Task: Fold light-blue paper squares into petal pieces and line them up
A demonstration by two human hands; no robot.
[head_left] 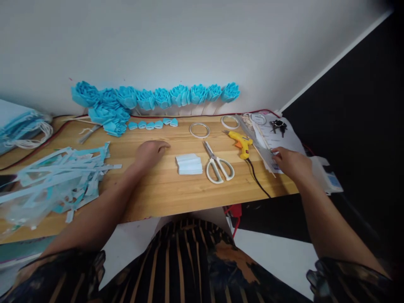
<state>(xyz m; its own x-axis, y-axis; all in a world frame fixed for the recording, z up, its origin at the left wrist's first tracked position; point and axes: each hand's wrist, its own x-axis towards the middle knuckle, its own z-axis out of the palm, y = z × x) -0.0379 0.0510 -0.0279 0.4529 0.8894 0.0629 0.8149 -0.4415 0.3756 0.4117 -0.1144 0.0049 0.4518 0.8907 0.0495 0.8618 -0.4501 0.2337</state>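
Observation:
My left hand [150,153] lies on the wooden table, thumb side stretched toward the right, with nothing visible in it. Right of it is a small stack of folded pale-blue strips [189,164], then white-handled scissors [218,163] with their blades slightly apart. A yellow hot glue gun [241,144] lies farther right, its black cord trailing to the front edge. Over the papers, my right hand [290,163] pinches the near end of a thin pale stick [262,136]. Its fingertips also border a clear plastic sleeve [249,130]; some fingers are hidden.
Blue paper-like flowers [162,98] line the wall, with small folded blue pieces [150,125] before them. Tape rolls [199,130], keys [278,125] and printed papers [292,141] lie toward the back right. Blue-white scraps [63,176] cover the left side.

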